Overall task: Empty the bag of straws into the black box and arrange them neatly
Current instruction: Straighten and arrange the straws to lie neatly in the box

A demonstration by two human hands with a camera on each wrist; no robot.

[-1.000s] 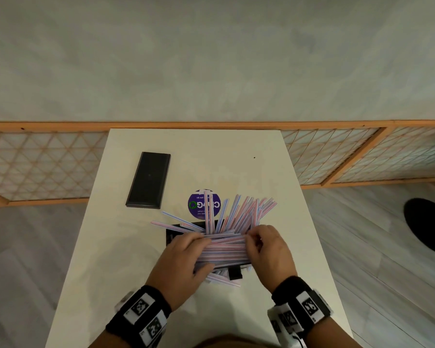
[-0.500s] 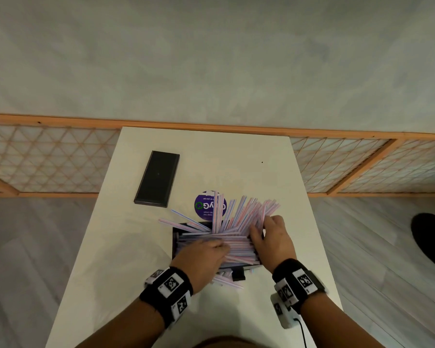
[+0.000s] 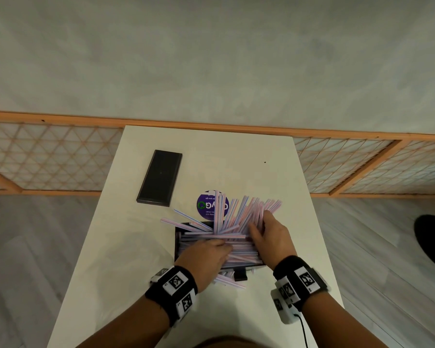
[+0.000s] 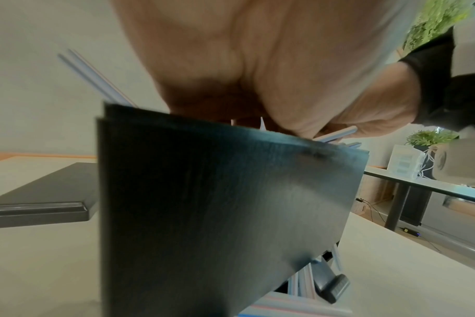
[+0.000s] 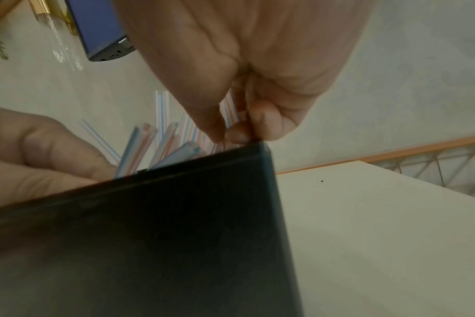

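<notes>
- A flat black lid (image 3: 160,178) lies in the upper left of the white table (image 3: 236,151), apart from the black box (image 3: 177,243) at centre frame.
- A purple round sticker (image 3: 206,205) sits just above the box, half covered by straws (image 3: 239,214) fanning over the rim.
- The left hand (image 3: 204,259) presses down on straws inside; whether its fingers curl round any cannot be told.
- The right hand (image 3: 271,234) pinches straws at the box's right end.
- A wooden lattice screen (image 3: 48,156) backs the table; grey floor surrounds it.
</notes>
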